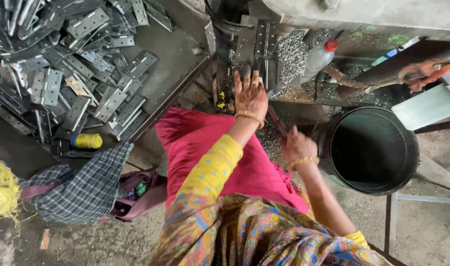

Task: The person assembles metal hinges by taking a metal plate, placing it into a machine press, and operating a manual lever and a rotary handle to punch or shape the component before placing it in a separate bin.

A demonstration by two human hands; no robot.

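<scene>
Hands working at frame centre: left hand (250, 96) is lying spread, fingers wide, on a metal hinge (258, 49); right hand (298, 144) is gripping a thin rod (276, 121) beside a black bucket (368, 150).

left hand (250, 96): we see a gold bangle at the wrist
right hand (298, 145): we see a gold bangle at the wrist too
left sleeve (212, 165): yellow, small dots, short, ends at about 1 o'clock of the elbow
right sleeve (357, 238): yellow, only an edge shows at 4 o'clock
top (254, 231): we note a multicolour floral print
lap cloth (210, 143): plain pink-red
</scene>
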